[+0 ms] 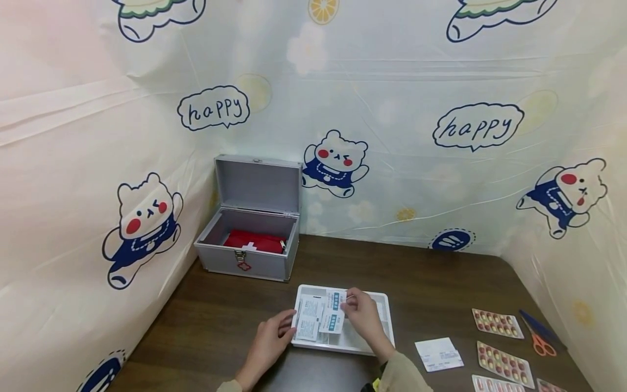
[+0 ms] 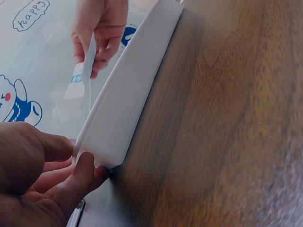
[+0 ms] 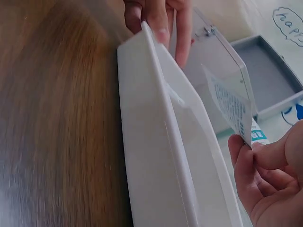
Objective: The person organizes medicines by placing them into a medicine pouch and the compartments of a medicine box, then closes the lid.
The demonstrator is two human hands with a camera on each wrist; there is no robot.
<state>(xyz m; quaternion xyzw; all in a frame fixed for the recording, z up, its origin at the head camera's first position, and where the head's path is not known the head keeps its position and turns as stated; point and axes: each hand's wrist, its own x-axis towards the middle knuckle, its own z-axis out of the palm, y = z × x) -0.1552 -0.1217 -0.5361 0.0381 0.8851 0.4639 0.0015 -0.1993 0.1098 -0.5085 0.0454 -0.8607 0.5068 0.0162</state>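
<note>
My right hand (image 1: 364, 317) pinches a blue-printed packet (image 1: 335, 313) by its edge above the white tray (image 1: 354, 338), whose side my left hand (image 1: 268, 336) grips, so a loosened pinch could drop it or an uneven pull tilt the tray.

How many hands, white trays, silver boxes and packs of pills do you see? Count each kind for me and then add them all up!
Left hand and right hand: 2
White tray: 1
Silver box: 1
Packs of pills: 4 (two cut off by the picture's edge)
Total: 8
</note>
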